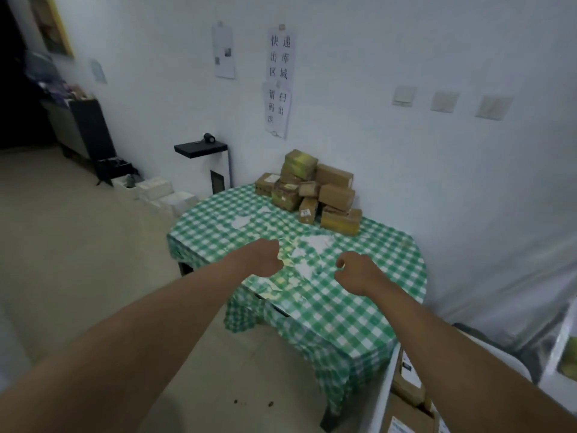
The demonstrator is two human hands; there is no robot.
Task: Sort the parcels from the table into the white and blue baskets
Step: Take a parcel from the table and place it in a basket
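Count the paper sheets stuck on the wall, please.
4: a small sheet at the far left, a sheet left of the signs, a sign with large characters, and a second sign just below it.

Green-and-white checked tablecloth (pixel 337 310) was draped over the tabletop, hanging down at the near corner, with worn white patches near its middle. White wall (pixel 406 57) behind carried two paper notices with Chinese characters (pixel 279 79), a smaller printed sheet (pixel 224 51) to their left, and three pale wall plates (pixel 445 101) in a row to the right. Black shelf (pixel 201 149) stood against the wall, a small dark round object (pixel 208 138) on top. Dark cabinet (pixel 84 129) sat far left. White blocks (pixel 162 190) lay on the beige floor (pixel 78 260) along the wall.
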